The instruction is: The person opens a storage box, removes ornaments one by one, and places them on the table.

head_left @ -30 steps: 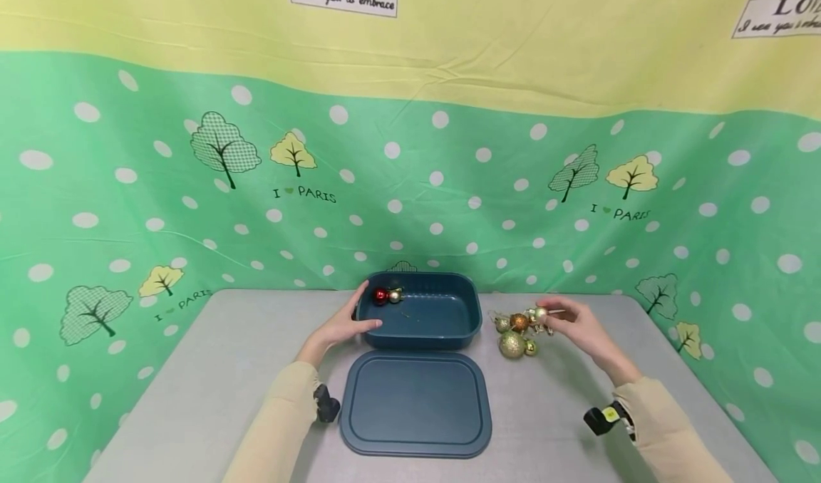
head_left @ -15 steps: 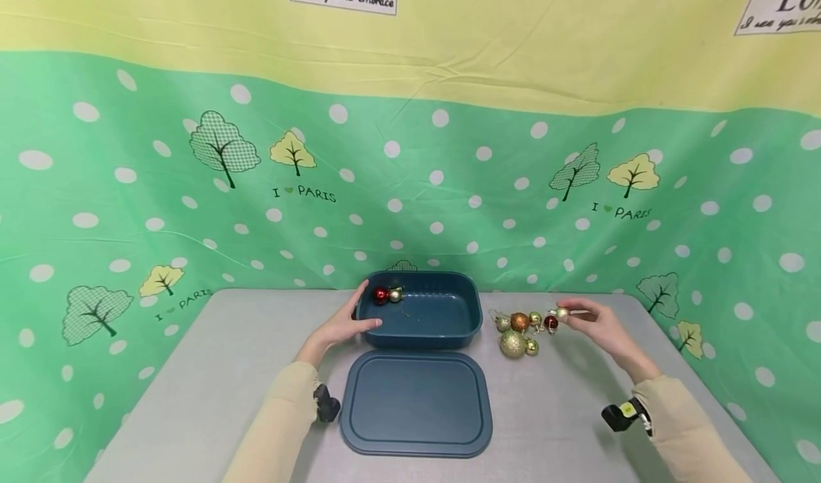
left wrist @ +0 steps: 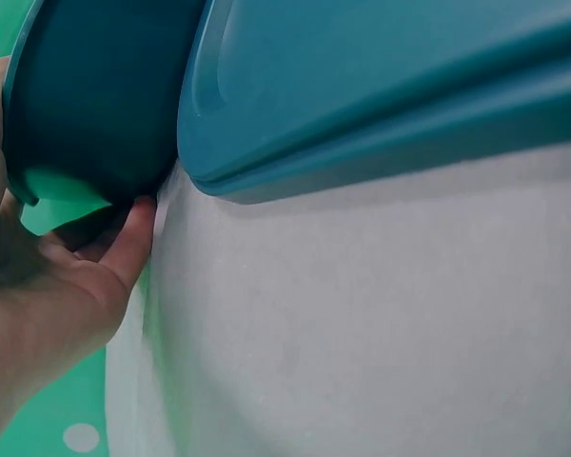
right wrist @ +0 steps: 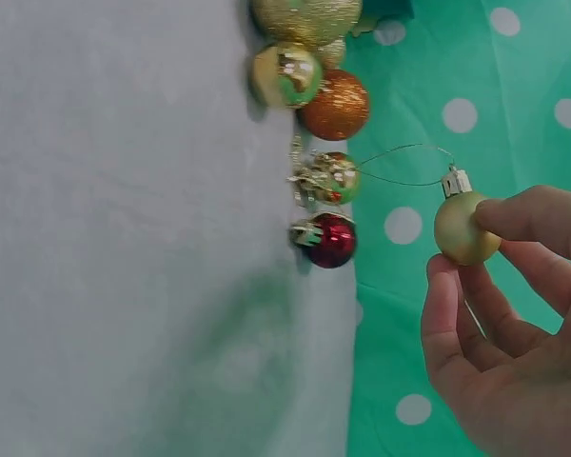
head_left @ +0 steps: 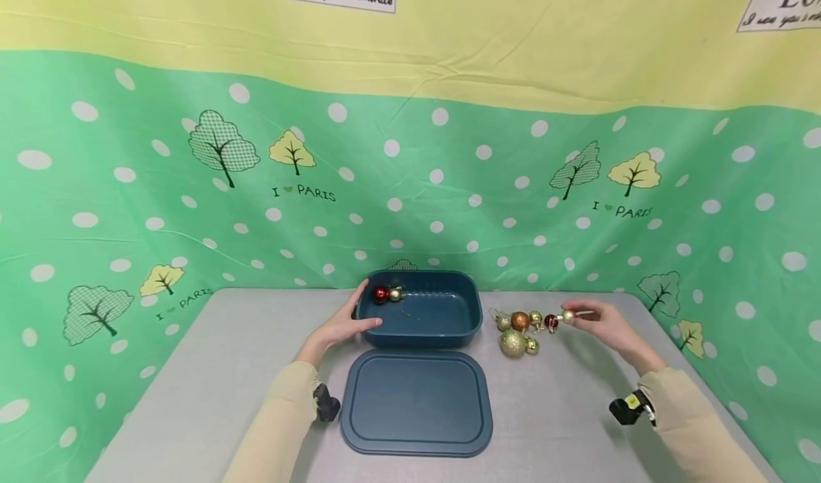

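In the head view, my left hand [head_left: 338,324] rests against the left end of a dark blue box [head_left: 420,338], thumb and fingers spread along its rim. Inside the box's back left corner lie a red bauble [head_left: 380,295] and a small gold bauble [head_left: 395,295]. My right hand [right wrist: 514,324] pinches a matte gold bauble [right wrist: 464,228] between thumb and fingertips, its cap and thin string loop sticking out. Close to that hand lies a dark red bauble [right wrist: 330,240], with a shiny gold one [right wrist: 335,178] and an orange one [right wrist: 335,105] beyond.
A blue lid [head_left: 417,403] lies flat in front of the box. Right of the box, a large glittery gold bauble [head_left: 512,343] stands among smaller ones on the grey table [head_left: 551,419]. A green and yellow cloth [head_left: 436,205] hangs behind.
My right hand has moved right with the matte gold bauble, away from the pile, uncovering the dark red bauble. The left hand and the box have stayed in place.
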The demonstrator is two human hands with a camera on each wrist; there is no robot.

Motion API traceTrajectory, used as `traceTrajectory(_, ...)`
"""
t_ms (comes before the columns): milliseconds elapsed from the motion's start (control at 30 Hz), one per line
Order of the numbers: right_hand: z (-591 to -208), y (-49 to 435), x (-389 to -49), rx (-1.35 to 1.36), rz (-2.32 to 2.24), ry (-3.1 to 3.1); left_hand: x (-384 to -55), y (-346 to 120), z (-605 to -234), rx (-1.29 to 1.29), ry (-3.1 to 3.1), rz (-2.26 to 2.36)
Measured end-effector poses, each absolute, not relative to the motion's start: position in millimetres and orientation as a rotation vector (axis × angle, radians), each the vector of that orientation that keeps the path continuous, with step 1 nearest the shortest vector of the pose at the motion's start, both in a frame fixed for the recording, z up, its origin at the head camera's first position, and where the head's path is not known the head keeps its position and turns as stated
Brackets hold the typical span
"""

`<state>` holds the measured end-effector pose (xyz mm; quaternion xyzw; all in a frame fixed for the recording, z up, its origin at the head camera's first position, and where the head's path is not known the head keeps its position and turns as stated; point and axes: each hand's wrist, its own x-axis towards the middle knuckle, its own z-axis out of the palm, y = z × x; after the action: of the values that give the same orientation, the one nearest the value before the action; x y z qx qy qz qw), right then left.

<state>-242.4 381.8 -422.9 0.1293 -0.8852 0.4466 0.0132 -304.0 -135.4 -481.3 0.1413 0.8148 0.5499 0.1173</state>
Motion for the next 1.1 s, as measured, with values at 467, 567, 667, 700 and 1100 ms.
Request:
traceTrajectory(467,-445.3,367.8,-250.8,0.482,1.465,-2.815,-298.1,-134.2,-471.0,0.391,2.367,1.601)
traceTrajectory(567,-448.3,364.9,-251.1,0.476,1.513,-2.828,-290.8,-133.5,-459.1,0.393,2.346,1.595)
traceTrajectory(667,-452.3,363.0,-252.5,0.489,1.529,-2.852,-285.9,-133.3,-450.7,0.394,2.343,1.584)
traceTrajectory(700,-453.9,362.6,-253.4,0.506,1.512,-2.862,-287.1,-133.8,-452.5,0.388,2.337,1.588)
traceTrajectory(1100,-461.9,356.5,-261.3,0.622,1.27,-2.923,-304.1,-137.2,-482.8,0.38,2.381,1.605)
